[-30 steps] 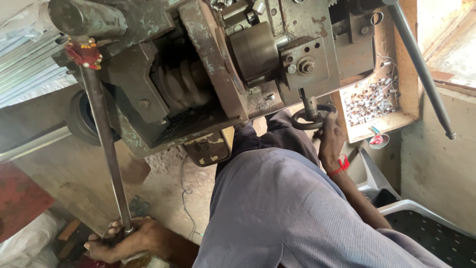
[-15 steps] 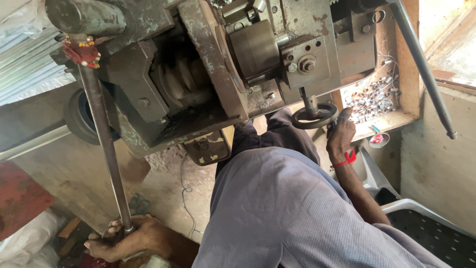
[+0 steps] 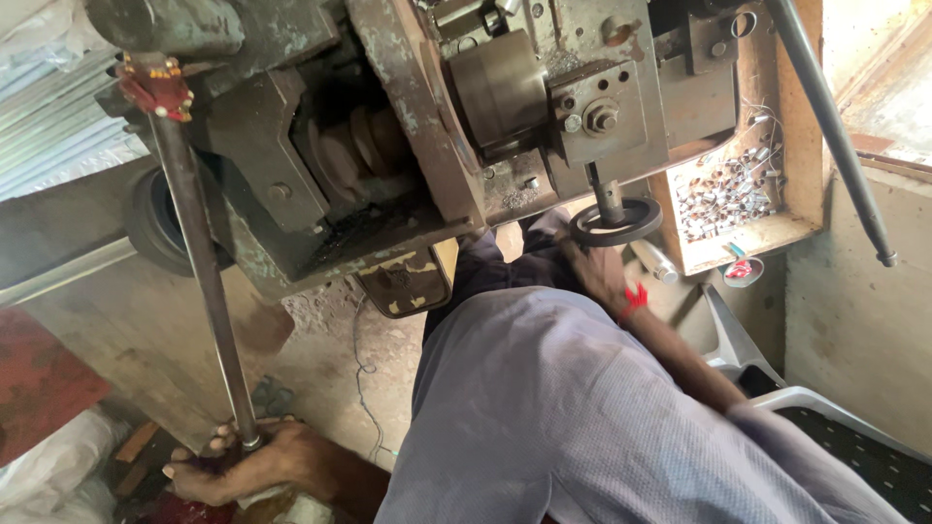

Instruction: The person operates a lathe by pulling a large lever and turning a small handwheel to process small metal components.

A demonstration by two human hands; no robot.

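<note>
Head view: my right hand (image 3: pixel 600 277) has dropped from beside the handwheel (image 3: pixel 615 221) to grip its near rim, ready to crank. My left hand (image 3: pixel 248 464) stays wrapped tight round the lever (image 3: pixel 199 252) bottom.

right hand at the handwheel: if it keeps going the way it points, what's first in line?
The right hand points up at the small black handwheel, seemingly at its rim already. That wheel comes first, then the machine body behind; depth is unclear.

A: Where's the handwheel (image 3: pixel 615 221)?
B: Under the machine head (image 3: pixel 505 97), right of centre. Right hand (image 3: pixel 594 272) just below, touching it.
A: The long lever rod (image 3: pixel 199 262)?
B: Far left. Left hand (image 3: pixel 243 461) at its near end. Tray of small parts (image 3: pixel 728 194) sits right of the handwheel.
</note>
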